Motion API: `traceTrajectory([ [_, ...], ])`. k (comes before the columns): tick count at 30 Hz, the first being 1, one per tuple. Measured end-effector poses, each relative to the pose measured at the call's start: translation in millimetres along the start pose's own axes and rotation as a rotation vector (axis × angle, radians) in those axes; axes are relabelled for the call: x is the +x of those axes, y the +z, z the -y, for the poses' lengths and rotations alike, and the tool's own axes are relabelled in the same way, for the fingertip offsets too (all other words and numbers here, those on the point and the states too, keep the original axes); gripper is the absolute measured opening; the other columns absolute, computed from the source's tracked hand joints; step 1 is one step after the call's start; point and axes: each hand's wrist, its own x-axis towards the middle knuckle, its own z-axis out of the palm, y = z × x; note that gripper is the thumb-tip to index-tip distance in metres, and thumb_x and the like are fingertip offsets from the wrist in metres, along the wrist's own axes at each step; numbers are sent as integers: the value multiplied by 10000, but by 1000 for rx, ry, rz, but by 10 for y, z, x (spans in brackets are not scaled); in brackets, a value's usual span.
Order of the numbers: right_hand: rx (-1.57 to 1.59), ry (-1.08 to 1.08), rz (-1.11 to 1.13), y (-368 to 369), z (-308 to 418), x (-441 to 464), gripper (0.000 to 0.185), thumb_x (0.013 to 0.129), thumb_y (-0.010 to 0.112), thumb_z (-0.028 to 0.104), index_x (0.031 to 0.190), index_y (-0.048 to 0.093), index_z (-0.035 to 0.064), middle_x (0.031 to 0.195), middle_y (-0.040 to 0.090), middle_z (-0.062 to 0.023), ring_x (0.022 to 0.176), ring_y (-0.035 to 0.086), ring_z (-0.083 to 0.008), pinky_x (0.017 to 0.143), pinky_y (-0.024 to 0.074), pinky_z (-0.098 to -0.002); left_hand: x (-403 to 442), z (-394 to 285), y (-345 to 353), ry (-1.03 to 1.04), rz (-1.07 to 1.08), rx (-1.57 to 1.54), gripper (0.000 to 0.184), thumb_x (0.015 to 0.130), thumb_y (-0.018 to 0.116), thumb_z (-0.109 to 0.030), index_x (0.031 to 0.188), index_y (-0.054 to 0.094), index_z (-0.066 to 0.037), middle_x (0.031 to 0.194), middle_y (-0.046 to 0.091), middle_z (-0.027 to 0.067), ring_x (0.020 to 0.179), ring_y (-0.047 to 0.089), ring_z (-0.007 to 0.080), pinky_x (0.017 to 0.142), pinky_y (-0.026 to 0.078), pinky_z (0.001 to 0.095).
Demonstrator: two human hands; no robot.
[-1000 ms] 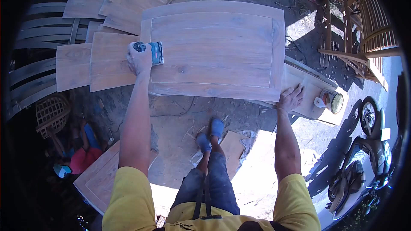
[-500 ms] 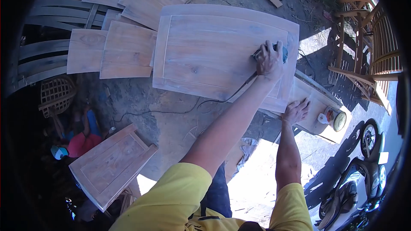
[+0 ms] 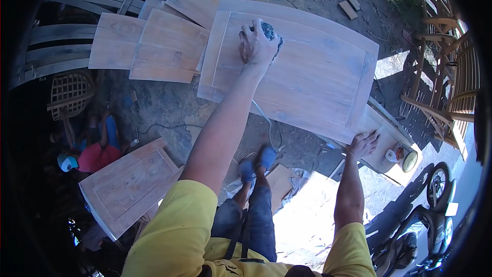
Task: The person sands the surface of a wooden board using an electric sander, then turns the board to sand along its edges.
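My left hand (image 3: 255, 45) is wrapped round a small teal power sander (image 3: 268, 31), pressed on the left part of a framed wooden panel (image 3: 307, 66). Part of the sander is hidden under my fingers, and its cord (image 3: 269, 123) hangs below the panel's near edge. At the panel's near right corner, my right hand (image 3: 364, 144) lies with fingers spread, palm down. It rests by the corner and over a wooden board (image 3: 376, 123) beneath.
A tin can (image 3: 408, 159) stands on the board to the right. Several loose wooden panels (image 3: 169, 46) lie at left. Another framed panel (image 3: 128, 184) is lower left, near a crouching person (image 3: 100, 156). Wooden chairs (image 3: 446, 72) and a motorcycle (image 3: 428, 225) are at right.
My left hand has moved the sander from the panel's right side to its left part. My right hand stays by the near right corner. My feet now show below.
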Motion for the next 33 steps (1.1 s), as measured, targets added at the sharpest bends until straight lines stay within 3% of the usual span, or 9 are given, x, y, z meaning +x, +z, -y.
traceTrajectory([
  [3,23,28,43,-19,44,-4,572,1078,481,385,1596,462,143,1654,432,-149,1492,421,-372,1187,334,-555,382,615,-220,-84,-78,58,695,849,797,-471,1416,542,-159,1399,581,211,1245,634,437,1014,533,568],
  [5,25,-27,-21,-3,41,-13,567,1060,474,356,1584,468,139,1641,435,-170,1416,478,-390,1147,357,-563,590,984,-323,-163,-100,69,691,853,788,-494,1413,546,-168,1363,613,208,1224,650,427,1017,526,564],
  [8,14,-32,-21,-33,57,-17,562,1061,477,338,1585,466,135,1646,427,-178,1421,475,-394,1151,352,-557,652,1116,-380,-192,-136,94,615,869,787,-468,1350,547,-168,1307,623,225,1204,652,438,976,546,574],
  [11,68,-4,-7,-27,59,-27,566,1070,447,387,1586,475,157,1651,426,-159,1473,433,-392,1191,328,-556,545,826,-300,-187,-110,105,613,869,785,-475,1347,554,-168,1318,628,233,1195,661,438,980,546,567],
  [16,81,-12,-25,-70,58,-25,577,1061,463,365,1601,456,161,1660,415,-163,1469,431,-407,1201,322,-560,127,-204,114,-47,-39,45,671,871,779,-490,1407,539,-166,1342,607,221,1273,618,428,1001,525,595],
  [18,80,-26,-2,-111,100,-15,572,1056,483,312,1593,443,120,1669,385,-191,1482,418,-412,1201,318,-543,-82,-645,248,-5,23,-11,646,876,785,-464,1392,540,-163,1328,592,208,1269,606,429,982,537,602],
  [25,80,-6,45,-159,140,-11,579,1062,475,330,1602,438,124,1675,378,-183,1503,401,-391,1200,307,-560,-773,-1771,808,286,193,-123,636,856,815,-369,1372,527,-134,1285,530,212,1240,597,425,849,612,571],
  [30,25,-44,6,-64,90,-9,573,1061,478,343,1595,452,135,1667,400,-170,1473,439,-361,1173,325,-540,-696,-1541,745,296,179,-128,608,859,809,-365,1351,541,-128,1278,535,216,1232,599,433,842,615,565],
  [33,1,-37,-4,-58,89,-17,569,1060,480,348,1588,459,138,1663,410,-166,1463,452,-359,1160,335,-542,-384,-1063,433,164,120,-101,593,865,802,-381,1344,550,-139,1274,553,207,1236,601,436,884,596,577],
])
